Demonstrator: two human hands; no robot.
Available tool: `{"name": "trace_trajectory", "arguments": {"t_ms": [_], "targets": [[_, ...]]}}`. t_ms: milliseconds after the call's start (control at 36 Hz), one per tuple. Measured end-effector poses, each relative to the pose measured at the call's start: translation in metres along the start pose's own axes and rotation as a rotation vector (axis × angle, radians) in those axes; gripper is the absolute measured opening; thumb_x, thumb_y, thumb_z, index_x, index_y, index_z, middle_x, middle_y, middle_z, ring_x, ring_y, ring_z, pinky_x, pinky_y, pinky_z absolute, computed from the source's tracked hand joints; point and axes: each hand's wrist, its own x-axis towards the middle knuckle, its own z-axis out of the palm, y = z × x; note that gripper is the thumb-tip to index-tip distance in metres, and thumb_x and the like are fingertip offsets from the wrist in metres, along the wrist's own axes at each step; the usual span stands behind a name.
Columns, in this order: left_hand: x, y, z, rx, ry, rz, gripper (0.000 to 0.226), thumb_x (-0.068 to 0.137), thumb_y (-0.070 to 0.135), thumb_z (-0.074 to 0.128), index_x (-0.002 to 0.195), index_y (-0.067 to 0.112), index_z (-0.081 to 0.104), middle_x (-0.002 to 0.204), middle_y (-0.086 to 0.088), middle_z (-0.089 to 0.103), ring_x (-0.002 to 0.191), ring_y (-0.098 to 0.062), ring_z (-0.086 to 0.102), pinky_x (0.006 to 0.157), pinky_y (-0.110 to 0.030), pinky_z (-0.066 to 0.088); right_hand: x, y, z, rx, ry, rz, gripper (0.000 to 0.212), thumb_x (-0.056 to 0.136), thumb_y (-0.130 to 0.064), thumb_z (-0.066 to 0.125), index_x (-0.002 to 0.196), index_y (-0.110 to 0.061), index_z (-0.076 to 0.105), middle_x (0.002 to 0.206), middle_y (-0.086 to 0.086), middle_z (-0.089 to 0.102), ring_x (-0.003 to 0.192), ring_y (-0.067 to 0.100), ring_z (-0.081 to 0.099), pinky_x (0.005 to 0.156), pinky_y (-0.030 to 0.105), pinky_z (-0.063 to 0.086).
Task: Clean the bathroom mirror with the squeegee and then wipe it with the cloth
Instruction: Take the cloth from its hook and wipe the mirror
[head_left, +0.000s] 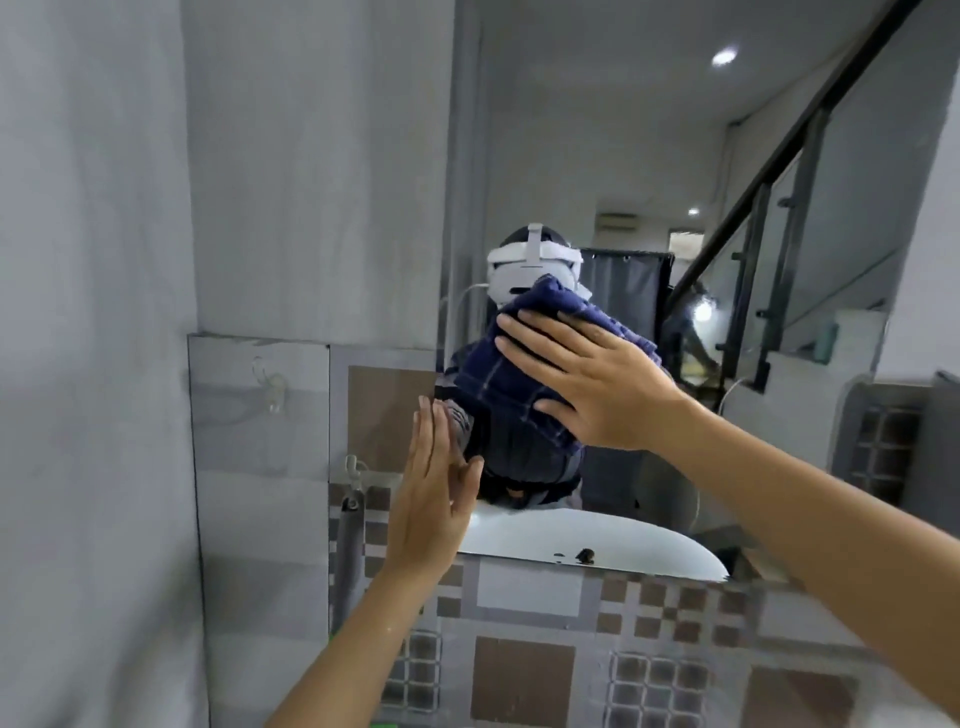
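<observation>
The bathroom mirror (597, 156) fills the upper middle and right of the head view, and reflects a person wearing a white headset. My right hand (592, 384) presses a dark blue checked cloth (498, 379) flat against the glass, fingers spread over it. My left hand (431, 493) is open, its palm and fingers resting upright on the mirror's left edge, lower down. No squeegee is in view.
A white basin shows as a reflection (571, 540) along the mirror's lower edge. Below it lies a brown and grey tiled wall (524, 670). A grey pipe (347, 551) runs down at the left. A clear hook (272, 389) hangs on the left wall panel.
</observation>
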Motion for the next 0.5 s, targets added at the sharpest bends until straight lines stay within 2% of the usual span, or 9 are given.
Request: {"name": "trace_trajectory", "arguments": {"t_ms": [83,167,222,278,361,444,500], "targets": [[-0.001,0.001,-0.001,-0.011,-0.009,-0.009,0.073,0.095,0.036,0.043,0.145,0.021,-0.007,0.154,0.008,-0.014,0.142,-0.007,-0.008,0.110,-0.026,0.017,-0.042,0.026,0.001,-0.025,-0.005,0.094,0.066,0.092,-0.045,0.035,0.148,-0.017,0.017,0.156,0.001,0.014,0.144,0.018,0.013,0.117,0.037,0.011],[0.000,0.006,-0.006,0.010,-0.005,-0.004,0.076,0.093,0.033,0.049,0.146,0.019,-0.004,0.155,0.007,-0.011,0.142,-0.008,-0.005,0.102,-0.027,0.035,-0.088,0.039,0.007,0.008,0.029,0.353,0.066,0.092,-0.045,0.036,0.149,-0.017,0.014,0.156,0.003,0.014,0.144,0.019,0.012,0.118,0.038,0.013],[0.001,0.006,-0.008,0.047,-0.006,-0.014,0.076,0.092,0.033,0.050,0.147,0.016,-0.001,0.155,0.003,-0.005,0.142,-0.009,-0.004,0.095,-0.027,0.043,-0.115,0.038,0.014,0.084,0.055,0.560,0.068,0.091,-0.047,0.031,0.149,-0.018,0.007,0.157,0.002,0.008,0.144,0.016,0.005,0.119,0.035,0.004],[0.002,0.004,-0.009,0.095,-0.001,0.008,0.075,0.091,0.035,0.049,0.147,0.011,0.004,0.155,-0.003,0.002,0.142,-0.015,0.003,0.099,-0.031,0.041,-0.137,0.031,0.023,0.197,0.091,0.773,0.070,0.090,-0.048,0.028,0.149,-0.020,0.000,0.156,-0.003,-0.004,0.144,0.012,-0.005,0.117,0.031,-0.005],[0.005,0.003,-0.009,0.157,0.003,0.050,0.073,0.091,0.039,0.043,0.146,0.006,0.008,0.154,-0.009,0.005,0.142,-0.022,0.011,0.105,-0.030,0.029,-0.155,0.014,0.038,0.376,0.221,1.030,0.072,0.092,-0.042,0.033,0.148,-0.015,-0.003,0.157,0.001,-0.009,0.144,0.015,-0.010,0.117,0.034,-0.005],[0.014,0.004,-0.011,0.184,0.042,0.094,0.065,0.093,0.023,0.047,0.144,0.001,0.014,0.154,-0.013,0.009,0.141,-0.024,0.016,0.103,-0.028,0.034,-0.151,-0.009,0.049,0.489,0.368,1.299,0.072,0.094,-0.043,0.034,0.148,-0.015,-0.004,0.158,0.004,-0.008,0.144,0.017,-0.009,0.118,0.038,-0.002],[0.025,0.001,-0.014,0.209,0.039,0.167,0.061,0.095,0.015,0.045,0.145,0.002,0.013,0.154,-0.012,0.009,0.142,-0.022,0.013,0.108,-0.035,0.033,-0.139,-0.024,0.052,0.523,0.444,1.499,0.073,0.093,-0.045,0.033,0.148,-0.013,-0.002,0.158,0.007,-0.005,0.145,0.020,-0.006,0.117,0.038,-0.004]]}}
